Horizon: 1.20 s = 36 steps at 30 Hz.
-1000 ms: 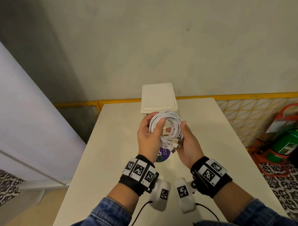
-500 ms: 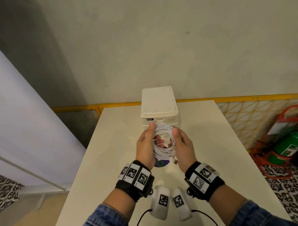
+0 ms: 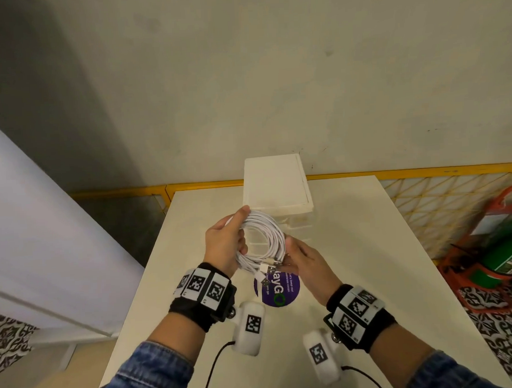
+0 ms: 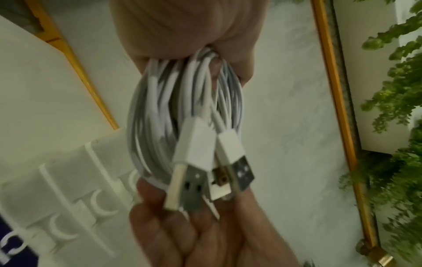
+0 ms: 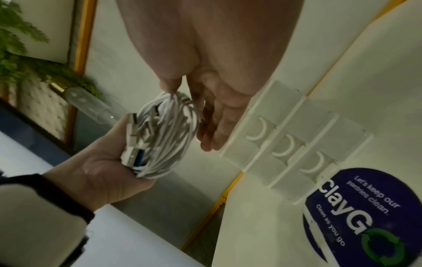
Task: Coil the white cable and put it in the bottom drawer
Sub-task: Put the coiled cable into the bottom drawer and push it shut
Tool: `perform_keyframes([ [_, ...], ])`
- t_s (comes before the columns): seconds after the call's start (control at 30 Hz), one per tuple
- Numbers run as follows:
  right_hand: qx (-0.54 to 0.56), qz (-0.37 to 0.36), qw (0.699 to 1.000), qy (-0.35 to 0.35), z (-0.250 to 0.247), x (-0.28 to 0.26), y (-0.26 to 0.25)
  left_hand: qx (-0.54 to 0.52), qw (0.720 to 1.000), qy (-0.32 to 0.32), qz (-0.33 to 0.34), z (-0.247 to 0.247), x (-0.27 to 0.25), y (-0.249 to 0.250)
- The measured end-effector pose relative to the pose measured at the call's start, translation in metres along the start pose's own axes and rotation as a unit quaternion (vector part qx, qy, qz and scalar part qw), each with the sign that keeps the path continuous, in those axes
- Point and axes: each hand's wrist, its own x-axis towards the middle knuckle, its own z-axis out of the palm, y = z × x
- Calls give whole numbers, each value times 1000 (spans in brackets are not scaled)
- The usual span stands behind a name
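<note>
While the coiled white cable [image 3: 264, 242] is held above the pale rectangular table [image 3: 365, 247], both hands are kept on it. The coil is gripped on its left side by the left hand [image 3: 226, 245], whose fingers are curled round the bundled loops with the thumb laid over the top. The lower right part of the coil is pinched by the right hand [image 3: 306, 263], close to the metal USB plugs [image 4: 205, 173] that hang out of the bundle. In the left wrist view, the plugs are seen resting against the fingertips of the right hand.

A small white plastic drawer unit [image 3: 276, 187] is placed at the far edge of the table, just behind the coil. Its lower front is partly hidden by the cable and the hands in the head view. In the right wrist view, three stacked drawer fronts with curved handles [image 5: 285, 144] are shown, all closed; the coil is held in front of them, apart from the unit.

A round purple sticker [image 3: 279, 289] is fixed to the table below the hands and is partly covered by the hanging plugs. A yellow metal railing [image 3: 424, 170] is located behind the table, and a green cylinder in an orange stand [image 3: 507, 256] is found on the floor to the right.
</note>
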Motion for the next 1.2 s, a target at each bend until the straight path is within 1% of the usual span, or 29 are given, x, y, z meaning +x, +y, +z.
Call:
perform_keyframes([
  [0.1,7,71,996,59,-13,16,17,0,1000,-1,-7,1,22,10],
  [0.17,-7,149,985,90,-23,29,36,8,1000,-1,-18,4,36,16],
  [0.23,-12,234,967,100,-28,39,56,28,999,-4,-38,9,48,19],
  [0.3,-10,299,949,102,-28,49,71,56,996,-5,-66,14,59,20],
  [0.4,26,355,927,119,-22,62,88,80,991,5,-103,20,72,17],
  [0.5,75,369,915,143,-14,73,99,92,987,4,-129,21,82,15],
  [0.6,115,344,914,184,-11,77,108,97,985,-7,-142,19,87,14],
  [0.67,138,326,911,212,-9,77,113,105,984,-11,-143,19,87,14],
  [0.73,166,333,898,235,-8,74,115,114,983,-10,-141,18,88,14],
  [0.83,165,336,892,254,-8,71,118,128,982,-12,-142,16,88,14],
  [1.0,126,335,903,237,-12,70,119,137,980,-11,-140,18,86,17],
  [1.2,30,352,919,178,-20,62,112,131,981,-3,-144,20,83,18],
])
